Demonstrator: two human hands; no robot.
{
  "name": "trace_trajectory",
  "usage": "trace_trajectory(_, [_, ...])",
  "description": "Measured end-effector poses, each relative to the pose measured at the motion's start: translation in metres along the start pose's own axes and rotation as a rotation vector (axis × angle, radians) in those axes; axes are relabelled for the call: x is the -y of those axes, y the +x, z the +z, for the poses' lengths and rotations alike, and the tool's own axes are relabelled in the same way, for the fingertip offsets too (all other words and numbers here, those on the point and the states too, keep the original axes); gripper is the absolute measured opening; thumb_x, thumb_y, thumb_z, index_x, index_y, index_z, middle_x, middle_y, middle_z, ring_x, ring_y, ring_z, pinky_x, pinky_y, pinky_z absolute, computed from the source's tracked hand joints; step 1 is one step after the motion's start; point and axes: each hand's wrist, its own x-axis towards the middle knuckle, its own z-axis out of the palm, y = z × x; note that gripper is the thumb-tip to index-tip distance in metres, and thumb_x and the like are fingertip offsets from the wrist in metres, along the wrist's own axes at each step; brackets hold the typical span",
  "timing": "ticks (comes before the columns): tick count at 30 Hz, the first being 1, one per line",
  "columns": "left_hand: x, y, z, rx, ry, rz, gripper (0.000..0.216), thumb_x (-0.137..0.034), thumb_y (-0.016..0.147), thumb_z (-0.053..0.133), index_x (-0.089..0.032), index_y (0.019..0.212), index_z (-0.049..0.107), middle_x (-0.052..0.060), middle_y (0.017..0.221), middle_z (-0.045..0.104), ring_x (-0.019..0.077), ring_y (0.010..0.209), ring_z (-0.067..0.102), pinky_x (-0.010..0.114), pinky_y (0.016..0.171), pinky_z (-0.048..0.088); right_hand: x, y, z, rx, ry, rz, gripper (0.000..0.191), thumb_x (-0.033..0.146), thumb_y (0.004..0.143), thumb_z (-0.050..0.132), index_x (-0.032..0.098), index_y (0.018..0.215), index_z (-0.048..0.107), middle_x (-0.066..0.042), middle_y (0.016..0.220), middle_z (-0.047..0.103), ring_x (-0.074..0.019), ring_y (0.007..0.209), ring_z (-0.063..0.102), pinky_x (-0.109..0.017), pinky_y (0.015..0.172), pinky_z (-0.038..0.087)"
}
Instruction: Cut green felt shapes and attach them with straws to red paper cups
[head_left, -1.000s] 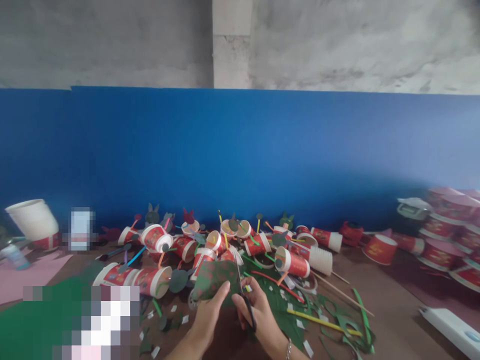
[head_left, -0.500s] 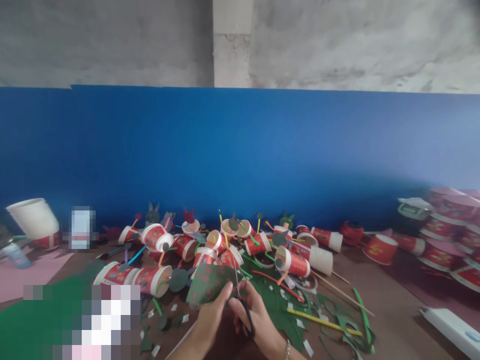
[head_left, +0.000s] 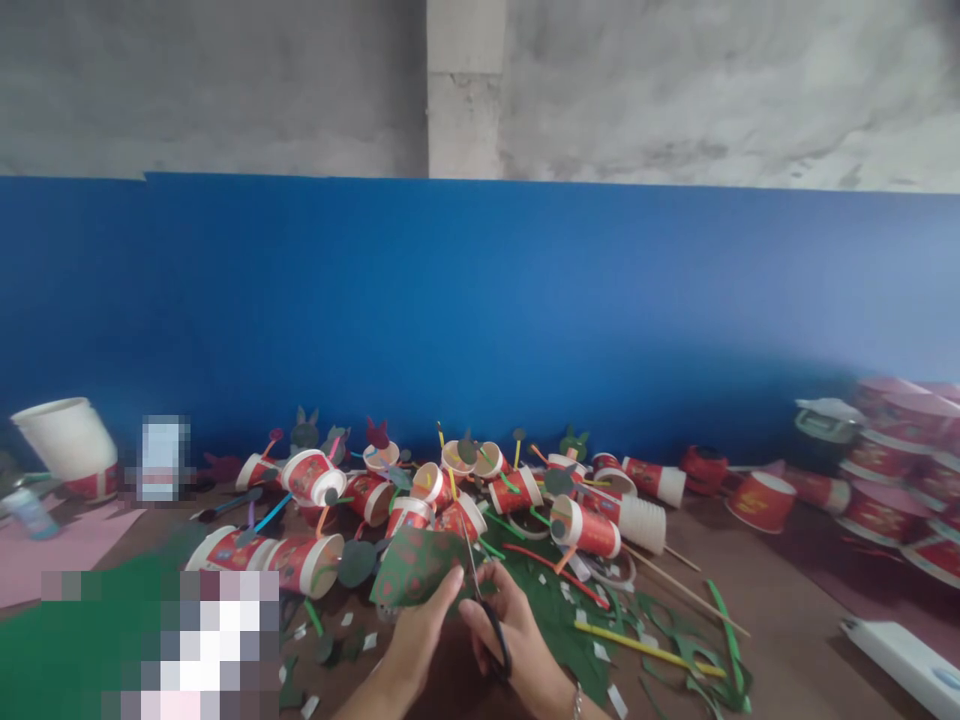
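My left hand (head_left: 426,632) pinches a piece of green paper (head_left: 415,568) with reddish round markings, thumb on top. In my right hand (head_left: 521,640) is a pair of scissors (head_left: 498,640) with black handles, fingers closed through the loops. The thin blades point away from me along the paper's right edge; whether they are parted is hard to make out. Both hands are close together above the brown table. Just beyond them lies a heap of red and white paper cups (head_left: 459,518), several with coloured stems and dark paper shapes attached.
Green paper scraps (head_left: 559,640) and small white bits lie around my hands. A yellow strip (head_left: 649,648) and wooden sticks (head_left: 694,590) are on the right. Stacked red cups (head_left: 892,510) and a white box (head_left: 904,665) stand farther right. A blue partition (head_left: 480,300) closes off the back.
The green paper and the scissor blades have shifted very slightly to the left. Both hands keep their holds.
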Motion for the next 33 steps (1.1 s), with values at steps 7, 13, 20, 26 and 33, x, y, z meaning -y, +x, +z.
trace_trajectory(7, [-0.010, -0.006, 0.002, 0.087, 0.004, 0.082, 0.042, -0.045, 0.059, 0.075, -0.012, 0.085, 0.073, 0.011, 0.096, 0.072, 0.0296, 0.099, 0.062, 0.036, 0.092, 0.044, 0.004, -0.001, -0.002, -0.001, -0.020, 0.059, 0.058, 0.064, 0.064, 0.064, 0.021, 0.090, 0.035, 0.010, 0.043, 0.050, -0.0045, 0.030, 0.040, -0.012, 0.029, 0.026])
trace_trajectory(13, [-0.009, -0.003, 0.001, 0.125, 0.013, 0.110, 0.040, -0.044, 0.061, 0.073, -0.012, 0.086, 0.073, 0.011, 0.093, 0.072, 0.0297, 0.098, 0.062, 0.037, 0.093, 0.044, 0.008, 0.000, -0.005, 0.001, -0.056, 0.058, 0.059, 0.066, 0.064, 0.062, 0.021, 0.091, 0.035, 0.011, 0.041, 0.048, -0.0044, 0.029, 0.038, -0.012, 0.029, 0.025])
trace_trajectory(20, [-0.010, -0.001, -0.001, 0.087, 0.000, 0.130, 0.041, -0.042, 0.057, 0.076, -0.012, 0.086, 0.072, 0.011, 0.094, 0.072, 0.0292, 0.094, 0.063, 0.037, 0.089, 0.046, 0.004, 0.002, -0.007, 0.026, -0.045, 0.037, 0.059, 0.066, 0.063, 0.064, 0.021, 0.090, 0.036, 0.012, 0.038, 0.045, -0.0040, 0.027, 0.034, -0.013, 0.028, 0.027])
trace_trajectory(26, [-0.003, 0.000, 0.002, -0.016, -0.077, 0.153, 0.040, -0.039, 0.060, 0.077, -0.015, 0.091, 0.069, 0.010, 0.100, 0.070, 0.0279, 0.103, 0.060, 0.035, 0.091, 0.045, 0.007, 0.002, -0.006, 0.022, -0.057, 0.056, 0.061, 0.067, 0.063, 0.062, 0.020, 0.092, 0.037, 0.012, 0.038, 0.046, -0.0046, 0.027, 0.036, -0.012, 0.028, 0.025])
trace_trajectory(33, [-0.014, -0.008, 0.008, 0.127, -0.099, 0.168, 0.043, -0.041, 0.065, 0.073, -0.013, 0.097, 0.069, 0.011, 0.104, 0.070, 0.0296, 0.106, 0.059, 0.041, 0.099, 0.040, 0.006, -0.001, -0.004, -0.036, -0.016, 0.101, 0.072, 0.066, 0.061, 0.064, 0.017, 0.105, 0.037, 0.009, 0.044, 0.051, -0.0060, 0.031, 0.042, -0.013, 0.029, 0.025])
